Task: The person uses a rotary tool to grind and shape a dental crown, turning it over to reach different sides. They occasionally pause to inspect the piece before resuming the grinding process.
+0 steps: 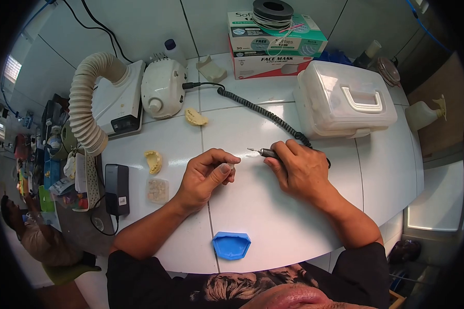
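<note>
My left hand [207,175] is pinched closed over the middle of the white table [273,221]. A small whitish piece [231,166] shows between its thumb and fingers, too covered to name exactly. In my right hand [300,169] is a rotary handpiece [267,153], its thin bur pointing left toward the left fingertips, with a gap between. A coiled black cord [265,112] runs from the handpiece side back to the white control unit [163,87]. Left of my hands lie a yellowish dental cast [153,161] and a clear box [158,191] of small pale pieces.
A blue mould [232,245] lies near the front edge. Another cast piece [195,117] sits behind. A ribbed suction hose [82,103] and black adapter [117,189] stand left, a white case [345,100] and mask boxes [273,46] at back right. Another person [46,237] sits far left.
</note>
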